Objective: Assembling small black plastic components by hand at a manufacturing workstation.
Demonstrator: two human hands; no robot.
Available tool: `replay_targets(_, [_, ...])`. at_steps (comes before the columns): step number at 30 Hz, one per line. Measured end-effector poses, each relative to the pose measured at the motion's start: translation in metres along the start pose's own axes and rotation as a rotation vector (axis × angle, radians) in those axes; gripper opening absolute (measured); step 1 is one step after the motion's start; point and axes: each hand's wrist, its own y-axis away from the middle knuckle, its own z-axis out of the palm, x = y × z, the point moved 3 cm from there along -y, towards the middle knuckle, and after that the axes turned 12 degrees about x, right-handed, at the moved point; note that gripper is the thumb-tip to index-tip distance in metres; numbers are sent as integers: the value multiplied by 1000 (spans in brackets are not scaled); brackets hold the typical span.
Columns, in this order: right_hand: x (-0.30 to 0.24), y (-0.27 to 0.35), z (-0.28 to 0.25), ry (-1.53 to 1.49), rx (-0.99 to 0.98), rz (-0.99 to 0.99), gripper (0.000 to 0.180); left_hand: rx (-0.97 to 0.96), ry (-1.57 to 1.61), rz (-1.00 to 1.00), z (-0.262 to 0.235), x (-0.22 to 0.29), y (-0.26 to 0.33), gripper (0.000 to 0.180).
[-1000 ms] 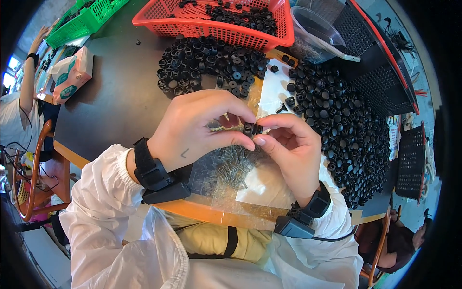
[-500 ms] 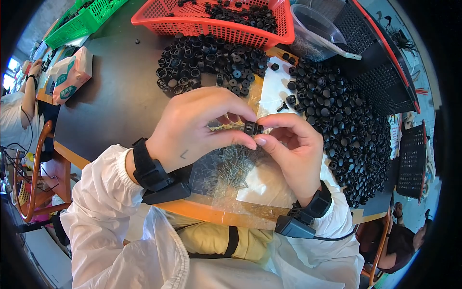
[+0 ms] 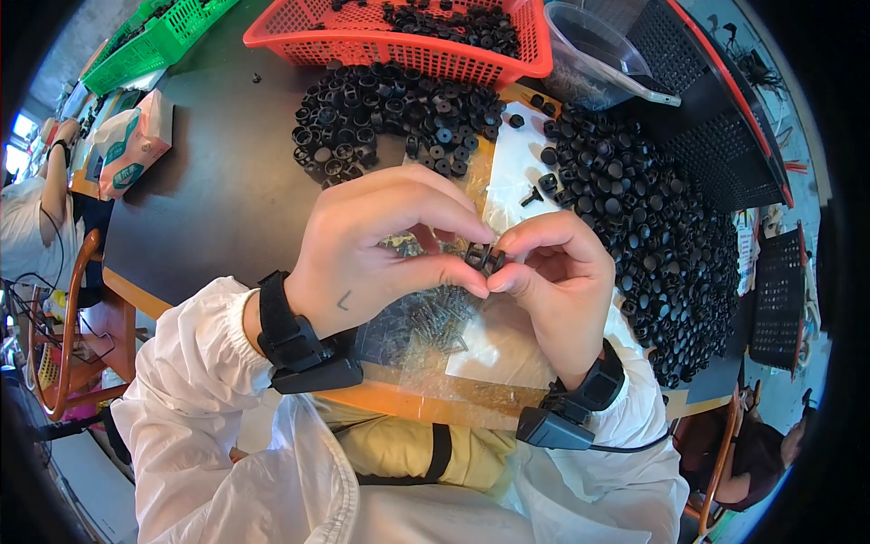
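Note:
Between the fingertips of both hands sits a small round black plastic part (image 3: 484, 258), partly covered by them. My left hand (image 3: 385, 240) pinches its left side with thumb and forefinger. From the other side my right hand (image 3: 560, 272) grips it in the same way. Below the hands, a pile of small metal springs (image 3: 439, 322) lies on clear plastic film. Beyond them are heaped black ring-shaped parts (image 3: 362, 104), and a large pile of round black caps (image 3: 657, 245) spreads to the right.
A red basket (image 3: 399, 45) of black pieces stands at the back, beside a clear plastic tub (image 3: 589, 59). Black crates (image 3: 716, 118) rise at the right. A tissue pack (image 3: 136, 143) and a green basket (image 3: 154, 45) sit at the left. Other people sit at both sides.
The black part has turned between my fingers and moved slightly down and right. My fingertips have drawn closer together around it. The piles look the same.

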Motion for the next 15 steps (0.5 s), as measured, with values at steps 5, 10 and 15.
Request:
replay_targets(5, [3, 0, 0, -63, -20, -1, 24, -10, -12, 45, -1, 0, -1, 35])
replay_targets(10, [6, -1, 2, -156, -95, 150, 27, -25, -35, 86, 0, -3, 1, 33])
replay_targets(15, [8, -3, 3, -191, -175, 244, 36, -21, -103, 71, -1, 1, 2, 32])
